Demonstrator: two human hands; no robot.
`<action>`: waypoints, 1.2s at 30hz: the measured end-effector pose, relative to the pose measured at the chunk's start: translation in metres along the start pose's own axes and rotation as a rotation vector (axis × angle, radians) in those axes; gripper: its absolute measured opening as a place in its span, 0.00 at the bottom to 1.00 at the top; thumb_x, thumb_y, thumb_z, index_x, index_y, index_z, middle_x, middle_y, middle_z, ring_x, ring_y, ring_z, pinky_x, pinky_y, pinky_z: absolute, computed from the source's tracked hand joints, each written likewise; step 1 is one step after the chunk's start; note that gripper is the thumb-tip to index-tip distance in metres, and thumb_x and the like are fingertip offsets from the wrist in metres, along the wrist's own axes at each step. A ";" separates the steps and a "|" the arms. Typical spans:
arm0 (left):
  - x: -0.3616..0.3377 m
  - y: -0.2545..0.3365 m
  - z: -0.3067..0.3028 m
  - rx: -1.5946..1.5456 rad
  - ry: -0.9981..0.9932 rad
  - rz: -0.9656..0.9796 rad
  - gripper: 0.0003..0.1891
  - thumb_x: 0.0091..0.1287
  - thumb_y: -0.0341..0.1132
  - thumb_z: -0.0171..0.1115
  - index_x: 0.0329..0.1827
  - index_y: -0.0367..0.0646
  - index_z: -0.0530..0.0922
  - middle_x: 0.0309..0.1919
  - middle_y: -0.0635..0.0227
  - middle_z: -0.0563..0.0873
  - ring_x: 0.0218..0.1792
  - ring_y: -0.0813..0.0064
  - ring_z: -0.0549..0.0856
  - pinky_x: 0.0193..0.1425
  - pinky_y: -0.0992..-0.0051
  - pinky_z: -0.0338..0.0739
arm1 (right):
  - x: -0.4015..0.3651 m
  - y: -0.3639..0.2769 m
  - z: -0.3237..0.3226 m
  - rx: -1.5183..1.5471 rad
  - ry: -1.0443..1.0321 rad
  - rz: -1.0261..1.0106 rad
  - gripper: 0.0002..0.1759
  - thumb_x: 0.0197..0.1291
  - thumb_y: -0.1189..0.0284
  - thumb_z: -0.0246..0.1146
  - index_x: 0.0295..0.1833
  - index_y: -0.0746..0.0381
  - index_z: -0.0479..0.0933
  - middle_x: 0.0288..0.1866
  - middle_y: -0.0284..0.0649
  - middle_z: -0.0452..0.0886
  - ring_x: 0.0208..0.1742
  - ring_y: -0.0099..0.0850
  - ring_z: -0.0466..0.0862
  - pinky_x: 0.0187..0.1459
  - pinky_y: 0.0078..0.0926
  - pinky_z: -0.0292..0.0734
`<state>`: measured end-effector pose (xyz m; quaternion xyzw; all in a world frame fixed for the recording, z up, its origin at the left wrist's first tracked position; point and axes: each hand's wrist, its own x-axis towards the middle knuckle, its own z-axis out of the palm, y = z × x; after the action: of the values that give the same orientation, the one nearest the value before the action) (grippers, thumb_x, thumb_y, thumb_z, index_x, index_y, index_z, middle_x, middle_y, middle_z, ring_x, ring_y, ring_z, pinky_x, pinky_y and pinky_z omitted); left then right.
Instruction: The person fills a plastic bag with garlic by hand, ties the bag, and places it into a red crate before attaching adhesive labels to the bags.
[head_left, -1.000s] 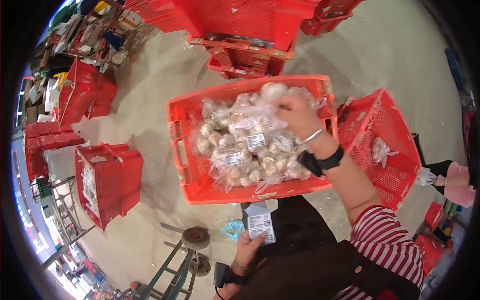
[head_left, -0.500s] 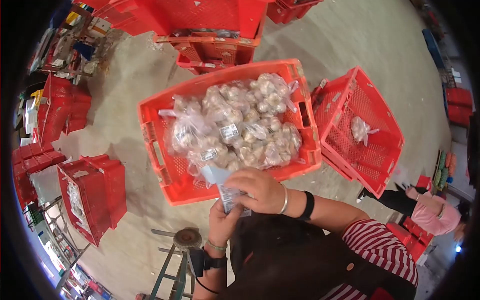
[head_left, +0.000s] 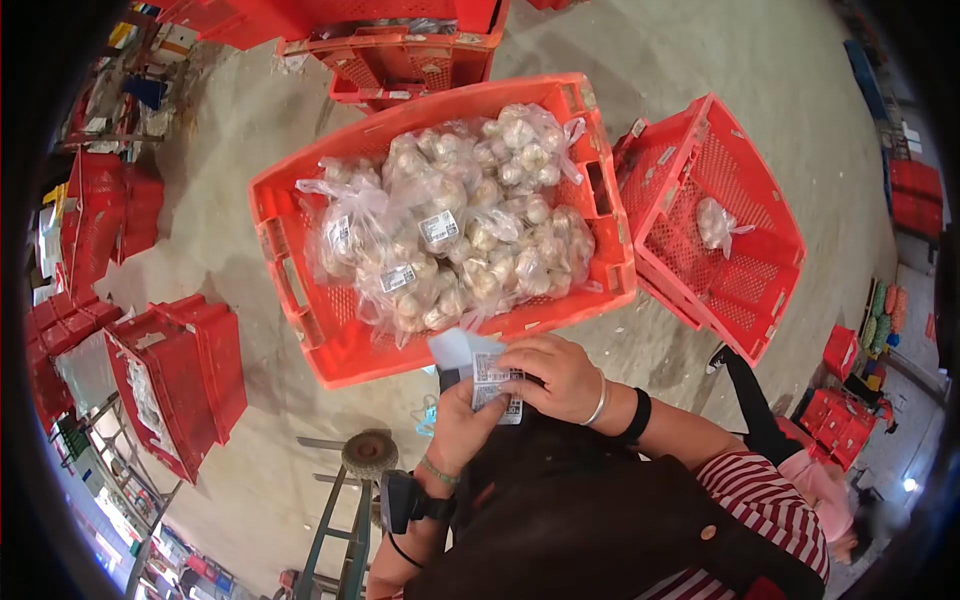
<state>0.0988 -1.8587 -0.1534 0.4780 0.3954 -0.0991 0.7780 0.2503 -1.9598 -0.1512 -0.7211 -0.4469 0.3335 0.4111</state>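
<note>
- While the left hand [head_left: 463, 425] pinches the strip of labels [head_left: 486, 370] between thumb and fingers, its grip sits at the lower left edge.
- Right hand [head_left: 562, 378] meets the strip from the other side, fingers curled and thumb tucked below; its fingertips touch the printed part, but whether they clamp it I cannot tell.
- Both hands are close together, with the strip between them, just on the wearer's side of the big red crate [head_left: 330, 352].
- Inside that crate lie clear bags of garlic [head_left: 482, 252], three showing white stickers; neither hand touches them.
- To the right, another crate [head_left: 765, 290] holds one small bag [head_left: 714, 223].
</note>
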 end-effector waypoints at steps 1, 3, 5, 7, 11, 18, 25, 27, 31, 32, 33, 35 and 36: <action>0.000 -0.001 0.000 -0.043 0.035 -0.005 0.10 0.61 0.23 0.58 0.45 0.35 0.78 0.36 0.73 0.83 0.36 0.86 0.80 0.41 0.81 0.76 | 0.001 -0.002 -0.001 -0.022 -0.007 -0.046 0.12 0.48 0.74 0.65 0.41 0.61 0.79 0.39 0.41 0.81 0.42 0.41 0.81 0.45 0.34 0.77; 0.000 -0.005 -0.003 0.038 0.034 -0.025 0.11 0.60 0.22 0.59 0.46 0.36 0.78 0.36 0.74 0.83 0.37 0.87 0.79 0.43 0.81 0.76 | -0.001 -0.001 -0.001 -0.011 -0.074 -0.049 0.13 0.47 0.74 0.66 0.41 0.62 0.79 0.40 0.42 0.81 0.43 0.42 0.80 0.46 0.35 0.76; 0.001 -0.008 -0.005 0.031 -0.042 0.101 0.11 0.59 0.22 0.59 0.46 0.36 0.78 0.37 0.74 0.82 0.37 0.87 0.79 0.43 0.82 0.76 | -0.001 0.004 0.003 -0.011 -0.059 -0.091 0.13 0.47 0.74 0.66 0.41 0.62 0.79 0.40 0.42 0.81 0.43 0.41 0.80 0.46 0.35 0.76; 0.001 -0.006 -0.008 0.036 -0.027 0.098 0.12 0.59 0.21 0.59 0.46 0.36 0.77 0.37 0.74 0.82 0.38 0.86 0.79 0.44 0.82 0.75 | -0.001 0.004 0.005 -0.013 -0.060 -0.094 0.13 0.47 0.74 0.66 0.41 0.62 0.79 0.40 0.42 0.81 0.42 0.41 0.81 0.45 0.35 0.77; 0.002 -0.020 -0.014 0.197 -0.031 0.163 0.12 0.59 0.22 0.59 0.46 0.35 0.77 0.37 0.73 0.82 0.38 0.86 0.78 0.44 0.81 0.75 | -0.005 0.011 0.013 -0.033 -0.027 -0.133 0.12 0.48 0.75 0.65 0.41 0.62 0.80 0.35 0.43 0.82 0.38 0.41 0.81 0.40 0.33 0.78; -0.024 -0.027 -0.009 0.051 -0.043 -0.129 0.12 0.58 0.23 0.62 0.45 0.35 0.79 0.37 0.71 0.85 0.37 0.85 0.81 0.44 0.81 0.76 | 0.008 0.116 -0.004 0.670 0.072 0.849 0.06 0.59 0.73 0.61 0.37 0.64 0.81 0.25 0.29 0.79 0.24 0.17 0.77 0.25 0.16 0.70; -0.065 -0.066 0.017 -0.495 -0.171 -0.337 0.11 0.62 0.24 0.61 0.48 0.36 0.79 0.42 0.69 0.85 0.42 0.82 0.82 0.49 0.79 0.75 | 0.039 0.167 -0.012 -0.366 0.349 -0.091 0.07 0.52 0.77 0.59 0.36 0.68 0.78 0.38 0.46 0.80 0.39 0.42 0.81 0.41 0.32 0.76; -0.074 -0.073 0.017 -0.404 -0.266 -0.325 0.12 0.64 0.25 0.60 0.51 0.36 0.77 0.45 0.69 0.84 0.46 0.81 0.81 0.52 0.79 0.75 | 0.038 0.174 -0.010 -0.430 0.255 -0.155 0.07 0.52 0.77 0.59 0.35 0.68 0.78 0.41 0.48 0.79 0.42 0.45 0.79 0.43 0.33 0.76; -0.081 -0.073 0.011 -0.633 -0.393 -0.400 0.16 0.65 0.28 0.61 0.56 0.38 0.76 0.48 0.71 0.83 0.51 0.81 0.79 0.59 0.77 0.71 | 0.021 0.186 -0.008 -0.675 -0.125 -0.155 0.10 0.49 0.75 0.61 0.38 0.66 0.78 0.44 0.48 0.79 0.45 0.44 0.79 0.47 0.36 0.75; -0.079 -0.089 0.008 -0.513 -0.345 -0.352 0.15 0.65 0.28 0.60 0.55 0.38 0.76 0.48 0.71 0.83 0.50 0.81 0.80 0.58 0.77 0.72 | 0.014 0.182 -0.005 -0.785 -0.133 -0.213 0.11 0.48 0.75 0.62 0.40 0.65 0.78 0.45 0.48 0.79 0.46 0.44 0.79 0.49 0.37 0.75; -0.076 -0.100 0.007 -0.393 -0.299 -0.304 0.14 0.65 0.28 0.60 0.54 0.37 0.77 0.47 0.70 0.84 0.49 0.81 0.80 0.57 0.77 0.73 | 0.009 0.175 -0.005 -0.786 -0.134 -0.215 0.11 0.48 0.75 0.62 0.40 0.65 0.78 0.45 0.48 0.79 0.46 0.44 0.79 0.49 0.37 0.75; -0.062 -0.098 0.014 -0.468 -0.183 -0.250 0.12 0.65 0.28 0.60 0.51 0.37 0.79 0.44 0.70 0.84 0.45 0.82 0.82 0.52 0.79 0.75 | 0.005 0.145 -0.012 -0.689 -0.311 0.003 0.14 0.49 0.75 0.62 0.44 0.63 0.78 0.47 0.47 0.78 0.48 0.44 0.78 0.51 0.39 0.74; -0.052 -0.086 0.013 -0.434 -0.057 -0.240 0.11 0.65 0.27 0.60 0.49 0.37 0.79 0.42 0.70 0.84 0.43 0.81 0.82 0.50 0.78 0.76 | 0.005 0.121 -0.013 -0.685 -0.318 0.002 0.14 0.49 0.75 0.62 0.44 0.63 0.78 0.47 0.47 0.78 0.48 0.44 0.78 0.51 0.39 0.74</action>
<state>0.0257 -1.9259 -0.1706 0.2464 0.4392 -0.1168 0.8560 0.3077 -1.9902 -0.2538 -0.7566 -0.5901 0.2727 0.0712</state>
